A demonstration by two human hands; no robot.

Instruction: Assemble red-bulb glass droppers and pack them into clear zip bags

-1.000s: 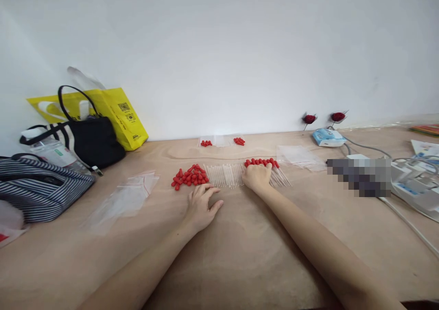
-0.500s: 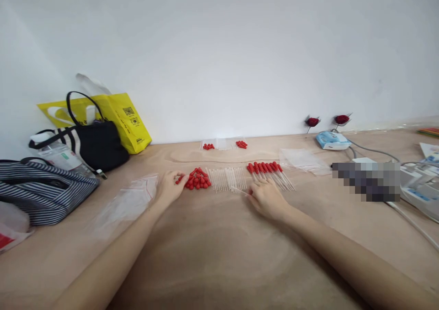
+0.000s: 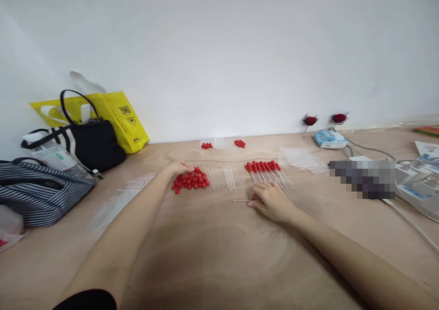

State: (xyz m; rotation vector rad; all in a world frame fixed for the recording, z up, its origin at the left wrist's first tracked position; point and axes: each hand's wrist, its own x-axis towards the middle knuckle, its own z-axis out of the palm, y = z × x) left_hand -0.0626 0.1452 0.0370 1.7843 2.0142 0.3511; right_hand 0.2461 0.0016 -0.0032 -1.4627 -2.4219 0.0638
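My right hand [image 3: 270, 200] is closed round a thin clear dropper tube [image 3: 240, 201], whose free end points left, low over the table. At the far left edge of a heap of red rubber bulbs [image 3: 192, 180], my left hand [image 3: 179, 167] has its fingers stretched out, touching the heap; part of them is hidden. A row of bare clear tubes [image 3: 224, 179] lies between the heap and my right hand. Just beyond my right hand, several droppers with red bulbs fitted [image 3: 264, 168] lie side by side, bulbs away from me.
Clear zip bags lie at left [image 3: 118, 198] and right [image 3: 298, 159]; another bag with red bulbs [image 3: 219, 143] lies by the wall. Bags [image 3: 99, 145] crowd the left side. A tissue pack [image 3: 330, 139], cables and a power strip [image 3: 416, 182] are on the right.
My left hand has moved from the heap's left side to its far edge, and the bulbs are spread wider to the left. The tube in my right hand has turned more level.
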